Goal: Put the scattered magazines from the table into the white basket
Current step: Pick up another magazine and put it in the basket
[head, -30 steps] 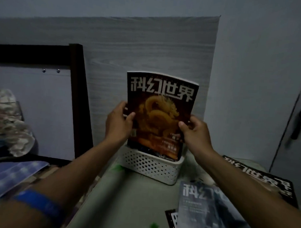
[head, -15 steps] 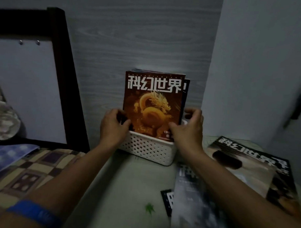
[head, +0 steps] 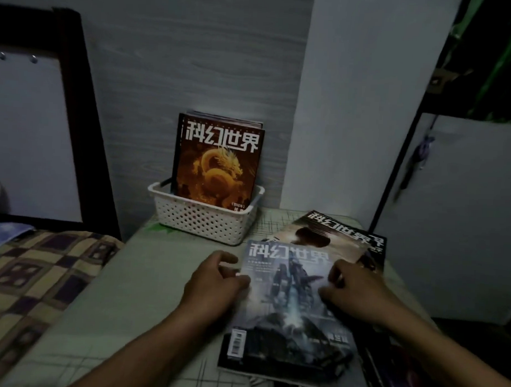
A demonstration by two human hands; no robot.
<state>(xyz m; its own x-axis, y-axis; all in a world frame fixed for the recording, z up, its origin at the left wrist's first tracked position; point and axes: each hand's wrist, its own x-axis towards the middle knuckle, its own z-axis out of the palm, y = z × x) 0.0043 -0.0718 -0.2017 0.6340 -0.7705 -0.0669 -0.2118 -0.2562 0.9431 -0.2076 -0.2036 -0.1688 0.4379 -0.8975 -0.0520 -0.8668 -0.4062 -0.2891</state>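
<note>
The blue-grey magazine (head: 288,304) lies flat on top of the pile at the right side of the counter (head: 122,313), and it looks thin, light, floppy and glossy, so it will likely sag or slide unless taken by both side edges or along the spine. The left hand (head: 213,281) rests at its left edge and the right hand (head: 358,292) on its right part, fingers loosely curled and not yet gripping anything. At the back, the white basket (head: 204,217) holds the dragon magazine (head: 217,166) upright, others behind it.
</note>
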